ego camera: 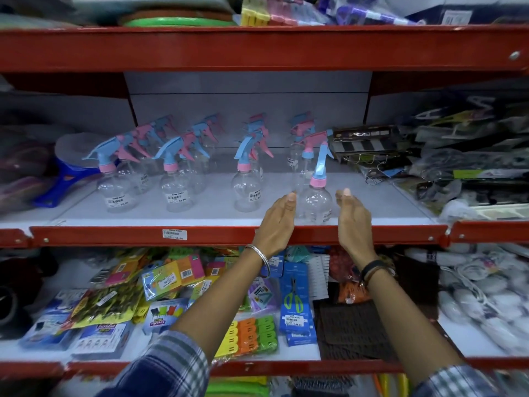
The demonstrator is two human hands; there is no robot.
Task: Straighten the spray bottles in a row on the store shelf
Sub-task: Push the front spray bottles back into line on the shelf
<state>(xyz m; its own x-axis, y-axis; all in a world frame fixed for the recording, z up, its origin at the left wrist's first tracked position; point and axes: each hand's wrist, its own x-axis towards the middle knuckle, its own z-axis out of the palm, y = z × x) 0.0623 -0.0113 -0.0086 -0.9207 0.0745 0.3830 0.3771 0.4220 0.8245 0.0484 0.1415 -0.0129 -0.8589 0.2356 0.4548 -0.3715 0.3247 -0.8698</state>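
Carefully was how this step wanted doing, I judged: the front spray bottle (315, 203) stood between my two hands at the lip of the shelf (229, 234), and it was clear, light plastic, so a hard squeeze or a quick shove would likely have tipped it or knocked the one just behind it. Better, I thought, to close both palms low on the round belly, not on the blue and pink trigger head, and to slide or turn it so its nozzle ran the same way as the others.

My left hand (279, 222) was open, fingers together and cupped, with the thumb tip close against the bottle's left flank; whether it touched the plastic I could not tell. My right hand (353, 216) was open too, palm turned inward, standing just beside the bottle's right flank with a sliver of shelf showing between. Neither grip held anything.

Beyond my fingertips the remaining bottles (174, 173) ran back in columns off to the left of my left hand, their triggers mostly pointing left. The one between my hands had its trigger hanging toward me instead, which looked like the fault to correct. Past my right hand lay a heap of wire hooks and packets (369, 150), near enough that I would have kept the bottle from drifting that way.
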